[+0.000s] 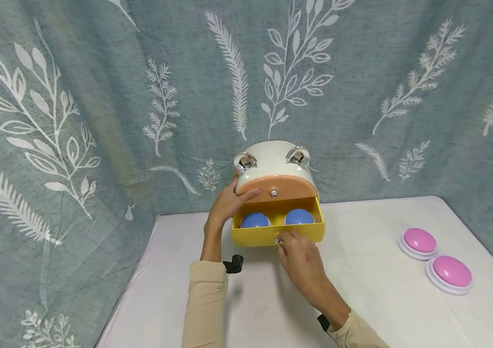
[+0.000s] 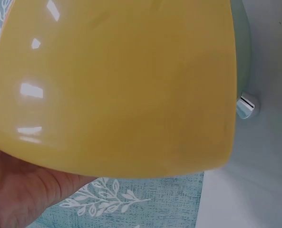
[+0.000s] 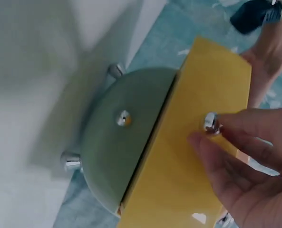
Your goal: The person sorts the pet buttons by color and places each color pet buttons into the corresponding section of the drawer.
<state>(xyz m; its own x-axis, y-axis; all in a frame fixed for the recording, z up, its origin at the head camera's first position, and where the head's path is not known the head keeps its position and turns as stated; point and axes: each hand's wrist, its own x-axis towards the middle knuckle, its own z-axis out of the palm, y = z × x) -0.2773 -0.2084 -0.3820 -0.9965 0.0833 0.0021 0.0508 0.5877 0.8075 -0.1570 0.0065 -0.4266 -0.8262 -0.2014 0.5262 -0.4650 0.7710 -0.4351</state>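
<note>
A small rounded chest of drawers (image 1: 272, 159), white on top with two silver ear-like rings, stands at the table's back. Its yellow drawer (image 1: 252, 238) is pulled out and holds two blue domes (image 1: 299, 217) with white rims. My right hand (image 1: 305, 258) pinches the drawer's silver knob (image 3: 210, 122) between thumb and fingers. My left hand (image 1: 227, 203) grips the chest's left side, thumb on the orange drawer front (image 1: 290, 188); its other fingers are largely hidden. Below the yellow drawer, the right wrist view shows a green drawer front (image 3: 112, 152) with a knob.
Two pink domes (image 1: 452, 270) on white round bases lie at the right of the white-covered table (image 1: 372, 290). A grey-green curtain (image 1: 194, 96) with white leaf prints hangs behind and at both sides. Short silver feet (image 3: 72, 161) support the chest.
</note>
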